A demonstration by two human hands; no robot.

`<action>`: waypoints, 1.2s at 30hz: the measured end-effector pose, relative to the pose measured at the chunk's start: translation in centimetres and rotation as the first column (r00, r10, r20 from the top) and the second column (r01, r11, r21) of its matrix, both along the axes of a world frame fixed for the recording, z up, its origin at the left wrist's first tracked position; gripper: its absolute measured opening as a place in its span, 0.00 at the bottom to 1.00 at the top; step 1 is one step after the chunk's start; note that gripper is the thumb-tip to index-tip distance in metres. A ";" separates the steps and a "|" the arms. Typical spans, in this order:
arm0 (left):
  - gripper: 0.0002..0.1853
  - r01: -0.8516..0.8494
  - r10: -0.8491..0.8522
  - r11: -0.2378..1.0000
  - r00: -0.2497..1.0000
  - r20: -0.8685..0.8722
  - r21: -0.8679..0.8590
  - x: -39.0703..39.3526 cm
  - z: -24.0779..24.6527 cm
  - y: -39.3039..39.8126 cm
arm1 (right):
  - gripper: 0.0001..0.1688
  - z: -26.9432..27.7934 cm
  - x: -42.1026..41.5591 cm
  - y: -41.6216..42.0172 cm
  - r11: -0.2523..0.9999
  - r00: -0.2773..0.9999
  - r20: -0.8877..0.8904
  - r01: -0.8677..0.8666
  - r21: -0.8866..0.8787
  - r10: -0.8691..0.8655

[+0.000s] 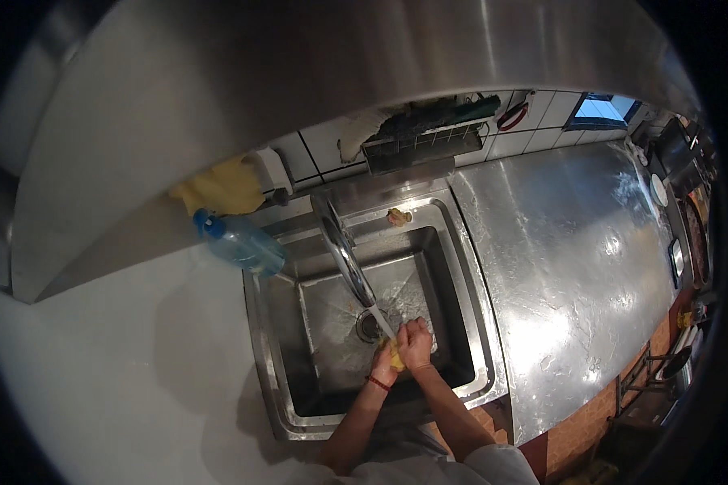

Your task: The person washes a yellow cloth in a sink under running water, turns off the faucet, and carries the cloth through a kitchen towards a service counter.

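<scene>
Water runs from the chrome faucet [344,254] onto a yellow sponge or cloth [395,357] between my two hands, over the stainless steel sink [333,291]. My left hand [383,367], with a red bracelet at the wrist, holds the yellow piece from the left. My right hand [415,342] is curled against its right side; whether those fingers grip it too is hard to tell. The round drain [369,326] lies just left of the water stream. A small crumpled scrap [398,217] rests on the sink's back rim.
A blue-capped clear plastic bottle [242,244] stands at the sink's left back corner, near a yellow cloth [221,187]. A wire rack [424,142] hangs on the tiled wall. To the right extends a wet steel counter [558,254]. A steel hood [340,66] overhangs the back.
</scene>
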State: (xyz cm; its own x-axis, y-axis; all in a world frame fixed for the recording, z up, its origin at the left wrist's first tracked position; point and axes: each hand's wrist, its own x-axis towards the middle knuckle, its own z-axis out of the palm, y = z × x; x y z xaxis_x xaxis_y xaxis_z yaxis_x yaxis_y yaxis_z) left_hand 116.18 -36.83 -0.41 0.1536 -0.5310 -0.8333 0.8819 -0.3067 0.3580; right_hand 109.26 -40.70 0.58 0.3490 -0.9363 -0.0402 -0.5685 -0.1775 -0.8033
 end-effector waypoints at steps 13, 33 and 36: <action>0.20 0.135 -0.142 0.981 0.989 -0.039 -0.141 2.3 -7.3 3.2 | 0.14 -4.2 1.4 -4.8 0.954 0.988 -0.068 0.118 -0.275 -0.142; 0.19 0.006 -0.047 0.917 0.995 -0.093 -0.399 3.9 -6.3 0.3 | 0.09 -1.2 3.8 -1.3 0.989 0.999 0.003 0.035 -0.145 -0.035; 0.20 -0.022 -0.060 0.880 0.986 -0.157 -0.474 4.7 -8.9 2.1 | 0.10 1.3 5.2 2.6 0.857 0.996 -0.038 -0.086 -0.508 0.078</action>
